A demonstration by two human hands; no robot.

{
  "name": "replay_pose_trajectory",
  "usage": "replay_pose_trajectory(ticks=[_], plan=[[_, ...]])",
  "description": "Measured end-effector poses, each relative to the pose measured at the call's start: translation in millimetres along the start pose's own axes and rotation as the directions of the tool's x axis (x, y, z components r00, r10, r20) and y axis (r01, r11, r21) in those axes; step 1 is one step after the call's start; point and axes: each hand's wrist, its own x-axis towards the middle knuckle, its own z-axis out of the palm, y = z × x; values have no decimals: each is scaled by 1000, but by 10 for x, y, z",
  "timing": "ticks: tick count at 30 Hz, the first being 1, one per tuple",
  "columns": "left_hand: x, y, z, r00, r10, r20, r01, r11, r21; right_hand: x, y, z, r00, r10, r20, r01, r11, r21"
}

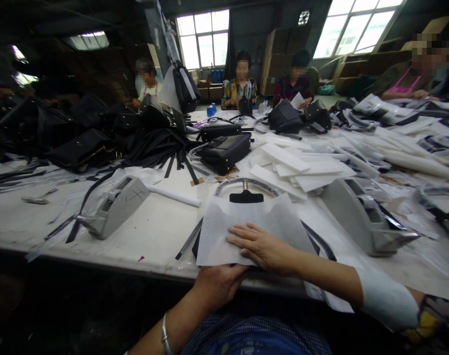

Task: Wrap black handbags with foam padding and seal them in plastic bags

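A sheet of thin white paper [217,231] lies over a black handbag [196,246] at the table's front edge. The bag's black closure tab [246,197] with a metal clasp and its plastic-wrapped handle [224,184] stick out beyond the paper. My right hand [259,246] rests flat on the paper, fingers stretched out. My left hand [220,281] is at the near edge, just below the paper, its fingers partly hidden under the bag's edge; what they grip, if anything, does not show.
Grey tape dispensers stand on the left [117,207] and right [370,217]. Black handbags [226,150] and black straps [161,148] lie farther back. White foam sheets [301,167] are heaped right of centre. Several people sit across the table [165,212].
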Motion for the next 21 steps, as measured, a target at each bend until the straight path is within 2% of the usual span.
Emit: replay_pose_trajectory(ticks=[3, 5, 8, 10, 12, 14, 17, 19, 21], plan=[[-25, 30, -92, 999, 30, 32, -32, 999, 35, -29, 13, -3, 999, -21, -29, 21, 1000, -17], [-46, 104, -232, 998, 36, 45, -38, 999, 29, -44, 21, 16, 999, -24, -46, 22, 999, -36], [-15, 256, -518, 997, 52, -63, -54, 998, -23, -46, 38, 62, 998, -19, -54, 15, 998, -62], [97, 314, -683, 983, 73, -169, -89, 992, -94, -37, 60, 100, 998, -24, -59, 20, 998, -66], [274, 282, -753, 979, 73, -189, -105, 981, -165, -25, 86, 140, 996, -42, -77, 38, 998, -51], [454, 155, -704, 993, 46, -110, -67, 979, -191, -17, 108, 167, 993, -55, -109, 53, 998, -17], [588, -107, -489, 1000, 25, 14, -22, 983, -183, -37, 116, 137, 976, 2, -218, 20, 995, 98], [562, -235, -340, 1000, -7, 25, 12, 977, -213, -84, 113, 68, 939, 109, -327, -39, 976, 213], [488, -291, -240, 1000, -25, 9, 27, 970, -240, -147, 111, -13, 871, 222, -439, -93, 951, 296]])
